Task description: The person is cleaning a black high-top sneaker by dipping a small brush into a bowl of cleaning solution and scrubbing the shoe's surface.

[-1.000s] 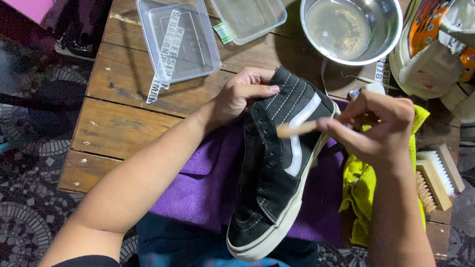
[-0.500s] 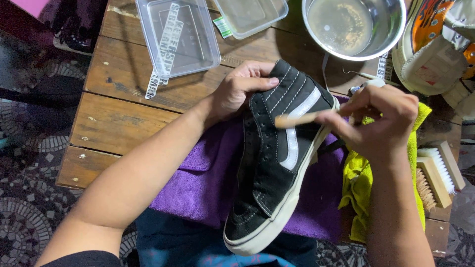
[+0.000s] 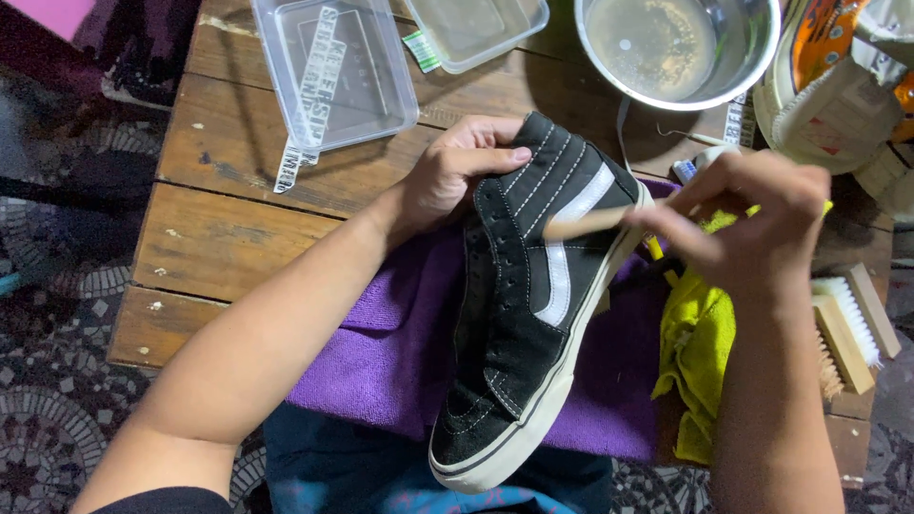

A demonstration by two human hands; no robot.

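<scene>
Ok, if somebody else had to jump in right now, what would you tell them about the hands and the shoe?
Left hand: grips the ankle end of the black high-top shoe and steadies it.
Right hand: holds a thin wooden brush handle laid across the shoe's white side stripe.
The shoe lies on its side on a purple cloth, toe toward the person.
Nearby: yellow cloth and wooden scrub brush to the right, metal bowl of cloudy water above, clear plastic tub at upper left.
Done: I cannot tell how much is already clean.
Left: the toe cap and the white sole edge, as far as I can judge.
</scene>
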